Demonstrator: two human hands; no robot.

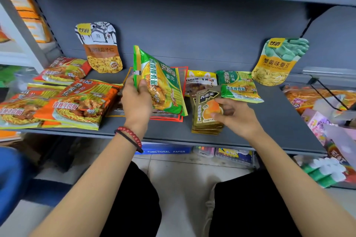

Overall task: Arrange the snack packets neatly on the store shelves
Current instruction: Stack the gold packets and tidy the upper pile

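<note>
**Two piles near the front edge, and both my hands are full**

I am gripping a glossy green plastic noodle packet in my left hand. My fingers are curling round its lower left edge, and I am holding it tilted up off the grey metal shelf, above some flat red-edged packets near the middle of the front edge. My right hand is pinching the top dark brown and gold foil pouch of a small stack of matching pouches, which is sitting just beside the front edge, right of centre.

The slick film is what is worrying me. I am holding the green packet by one edge only, so I judge it could slide out of my grip. If it did, it would land on the red-edged packets and could nudge them over the front edge.

The stack looks loosely squared. If I drag the top pouch instead of lifting it, I may be shearing the ones beneath towards the floor.

A second green noodle packet is lying behind the stack, towards the back. If I carry mine across to join it, I risk clipping the yellow and green stand-up bean pouch, which is leaning against the back panel near the right corner, and toppling it.
</note>
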